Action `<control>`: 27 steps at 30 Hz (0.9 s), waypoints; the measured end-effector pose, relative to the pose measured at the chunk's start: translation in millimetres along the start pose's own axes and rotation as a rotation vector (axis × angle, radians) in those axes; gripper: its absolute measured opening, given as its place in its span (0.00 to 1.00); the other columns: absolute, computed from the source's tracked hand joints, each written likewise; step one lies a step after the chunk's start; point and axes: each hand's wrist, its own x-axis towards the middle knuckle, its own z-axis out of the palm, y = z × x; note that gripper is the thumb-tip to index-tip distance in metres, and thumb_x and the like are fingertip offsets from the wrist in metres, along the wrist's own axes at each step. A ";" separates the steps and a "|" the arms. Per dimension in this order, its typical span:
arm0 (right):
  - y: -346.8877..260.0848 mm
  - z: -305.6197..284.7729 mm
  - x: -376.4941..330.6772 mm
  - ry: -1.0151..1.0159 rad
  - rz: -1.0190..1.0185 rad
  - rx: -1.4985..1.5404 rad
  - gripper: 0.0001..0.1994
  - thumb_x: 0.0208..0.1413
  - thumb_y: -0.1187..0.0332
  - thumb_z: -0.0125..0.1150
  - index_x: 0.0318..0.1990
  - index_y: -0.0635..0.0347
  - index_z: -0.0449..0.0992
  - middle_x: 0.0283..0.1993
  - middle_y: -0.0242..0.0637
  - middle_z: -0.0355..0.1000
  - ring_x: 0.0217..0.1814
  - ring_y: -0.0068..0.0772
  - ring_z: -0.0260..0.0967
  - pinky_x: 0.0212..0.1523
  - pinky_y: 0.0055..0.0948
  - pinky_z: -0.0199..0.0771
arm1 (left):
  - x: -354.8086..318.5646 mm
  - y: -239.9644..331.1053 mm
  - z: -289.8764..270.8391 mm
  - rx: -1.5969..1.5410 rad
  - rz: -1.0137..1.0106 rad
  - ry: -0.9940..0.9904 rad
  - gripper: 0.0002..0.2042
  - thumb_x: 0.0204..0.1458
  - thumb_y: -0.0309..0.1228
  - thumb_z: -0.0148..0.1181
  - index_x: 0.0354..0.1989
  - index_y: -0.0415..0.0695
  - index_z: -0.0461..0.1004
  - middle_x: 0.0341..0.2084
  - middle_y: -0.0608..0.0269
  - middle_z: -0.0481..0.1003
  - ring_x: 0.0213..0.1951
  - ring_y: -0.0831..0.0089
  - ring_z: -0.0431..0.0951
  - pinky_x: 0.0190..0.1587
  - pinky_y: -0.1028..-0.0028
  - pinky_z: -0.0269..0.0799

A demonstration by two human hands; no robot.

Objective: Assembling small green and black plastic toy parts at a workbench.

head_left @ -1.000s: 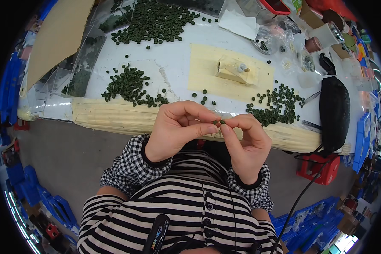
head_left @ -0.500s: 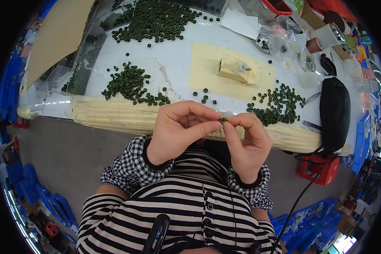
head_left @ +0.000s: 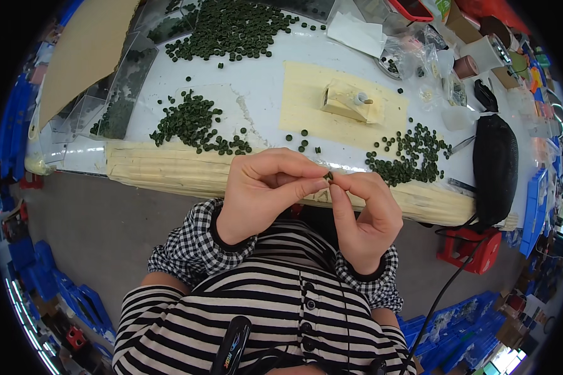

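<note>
Green ring [head_left: 328,177], 1 pc, is sitting at frame centre, just below the bench edge [head_left: 169,172]. Left hand [head_left: 263,190] and right hand [head_left: 364,215] are both pinching it, fingertips pressed together on it from either side. Loose green rings are lying in 3 heaps on the white bench top: upper centre [head_left: 231,28], centre left [head_left: 191,122], centre right [head_left: 410,153]; too many to count. 1 cream block [head_left: 350,103] w/ a peg is standing on a yellow sheet [head_left: 306,100]. 1 black pouch [head_left: 495,169] is lying at right.
</note>
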 end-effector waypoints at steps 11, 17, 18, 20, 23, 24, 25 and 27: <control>1.5 -3.4 -1.9 -0.023 -0.081 -0.020 0.14 0.41 0.85 0.67 0.38 0.64 0.81 0.31 0.38 0.75 0.29 0.30 0.71 0.30 0.22 0.69 | 0.2 1.4 -2.7 -0.032 -0.029 -0.027 0.09 0.50 0.17 0.62 0.40 0.36 0.79 0.35 0.59 0.79 0.32 0.82 0.78 0.30 0.86 0.72; 1.7 -3.8 -2.5 -0.034 -0.082 -0.007 0.14 0.42 0.85 0.66 0.39 0.64 0.81 0.31 0.38 0.75 0.29 0.30 0.71 0.30 0.23 0.69 | -1.1 -1.8 -2.6 0.044 0.033 -0.026 0.08 0.50 0.18 0.63 0.40 0.36 0.79 0.33 0.58 0.79 0.32 0.80 0.79 0.29 0.85 0.72; 1.7 -4.3 -2.6 -0.038 -0.075 0.000 0.14 0.42 0.85 0.66 0.39 0.64 0.81 0.31 0.38 0.75 0.29 0.30 0.71 0.31 0.23 0.69 | -0.1 0.2 -3.4 0.119 0.086 -0.044 0.08 0.50 0.18 0.63 0.40 0.36 0.79 0.33 0.57 0.79 0.32 0.80 0.79 0.29 0.85 0.72; 1.4 -5.5 -2.5 -0.046 -0.060 0.015 0.14 0.42 0.85 0.66 0.40 0.64 0.81 0.31 0.38 0.75 0.30 0.30 0.71 0.31 0.23 0.69 | 1.5 0.4 -4.1 0.208 0.184 -0.068 0.09 0.50 0.17 0.62 0.40 0.36 0.79 0.33 0.57 0.79 0.31 0.80 0.78 0.29 0.85 0.71; -0.5 -6.0 -2.5 -0.045 -0.051 0.018 0.15 0.42 0.84 0.67 0.40 0.64 0.81 0.31 0.38 0.75 0.30 0.30 0.71 0.31 0.23 0.69 | 2.1 -0.5 -3.8 0.210 0.231 -0.075 0.09 0.50 0.16 0.62 0.40 0.36 0.79 0.33 0.57 0.79 0.31 0.80 0.78 0.29 0.85 0.71; -0.6 -6.1 -2.5 -0.051 -0.054 0.015 0.15 0.42 0.84 0.67 0.40 0.64 0.81 0.31 0.38 0.75 0.30 0.30 0.71 0.31 0.23 0.69 | 0.9 0.9 -3.8 0.188 0.185 -0.068 0.09 0.50 0.16 0.61 0.40 0.36 0.79 0.33 0.57 0.79 0.31 0.79 0.78 0.30 0.84 0.72; -0.7 -6.1 -2.4 -0.058 -0.057 0.011 0.15 0.42 0.84 0.67 0.40 0.64 0.81 0.31 0.38 0.75 0.30 0.30 0.71 0.31 0.23 0.69 | 0.2 2.4 -4.0 0.166 0.138 -0.061 0.09 0.50 0.16 0.61 0.40 0.37 0.79 0.33 0.56 0.79 0.31 0.78 0.78 0.31 0.83 0.72; -1.0 -6.5 -2.1 -0.078 -0.056 0.016 0.15 0.42 0.85 0.67 0.40 0.64 0.81 0.31 0.38 0.75 0.30 0.30 0.71 0.31 0.23 0.69 | 0.3 5.1 -5.6 0.214 0.146 -0.077 0.09 0.50 0.16 0.61 0.40 0.36 0.79 0.33 0.56 0.79 0.33 0.77 0.79 0.33 0.82 0.74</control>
